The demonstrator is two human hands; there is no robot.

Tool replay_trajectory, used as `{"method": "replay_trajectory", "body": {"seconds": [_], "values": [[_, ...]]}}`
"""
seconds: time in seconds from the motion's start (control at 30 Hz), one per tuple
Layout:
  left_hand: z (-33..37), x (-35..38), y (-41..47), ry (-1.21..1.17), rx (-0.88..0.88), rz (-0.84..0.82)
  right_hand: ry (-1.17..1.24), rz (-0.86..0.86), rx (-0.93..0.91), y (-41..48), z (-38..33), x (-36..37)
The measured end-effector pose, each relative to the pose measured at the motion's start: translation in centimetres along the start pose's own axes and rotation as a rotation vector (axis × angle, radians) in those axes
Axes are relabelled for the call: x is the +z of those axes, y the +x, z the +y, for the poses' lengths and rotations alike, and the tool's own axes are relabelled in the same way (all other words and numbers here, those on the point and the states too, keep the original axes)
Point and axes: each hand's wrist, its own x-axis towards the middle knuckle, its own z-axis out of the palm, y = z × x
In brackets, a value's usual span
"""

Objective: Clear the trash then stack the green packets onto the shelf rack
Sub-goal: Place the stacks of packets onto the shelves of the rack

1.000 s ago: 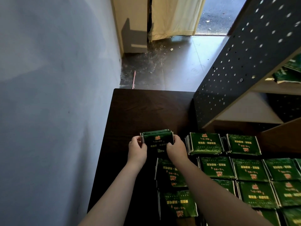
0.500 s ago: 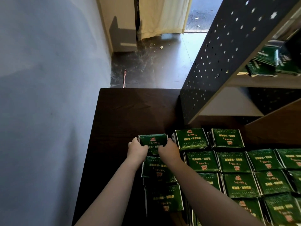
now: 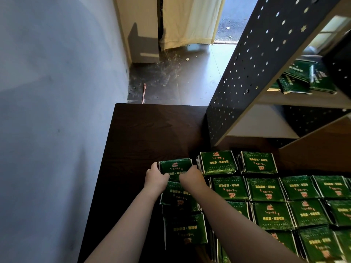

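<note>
A small stack of green packets point(image 3: 175, 166) sits at the left end of the back row on the dark table point(image 3: 148, 130). My left hand point(image 3: 154, 177) grips its left edge and my right hand point(image 3: 190, 176) grips its right edge. Several more stacks of green packets point(image 3: 266, 190) lie in rows to the right and toward me. The shelf rack point(image 3: 245, 76) with a perforated black side panel stands at the back right. A few green packets on the shelf point(image 3: 302, 78) lie on its upper level.
A grey wall point(image 3: 57, 111) runs close along the table's left edge. Beyond the table lies a dark floor point(image 3: 171, 80) with scattered debris, a thin stick and a pale curtain point(image 3: 191, 19) at a doorway. The lower shelf level point(image 3: 266, 122) holds nothing that I can see.
My two hands brought the held stack down and toward me, setting it at the left end of the back row beside the neighbouring stack. The camera view shifted right.
</note>
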Motion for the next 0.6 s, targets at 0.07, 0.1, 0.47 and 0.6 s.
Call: {"method": "replay_trajectory", "body": {"seconds": [0.07,0.1,0.47,0.6], "values": [[0.3,-0.2,-0.3,-0.005,0.006,-0.012,0.014,0.018,-0.004,-0.3,0.0,-0.4],[0.5,-0.3,-0.7,-0.007,0.012,-0.019,0.015,0.024,-0.013,-0.6,0.0,-0.7],[3.5,-1.5,-4.0,0.043,0.012,-0.059,-0.005,-0.013,-0.124,-5.8,-0.5,-4.6],[6.0,-2.2,-6.4,0.063,0.124,-0.041,-0.021,0.006,-0.176,-7.7,-0.9,-6.0]]}}
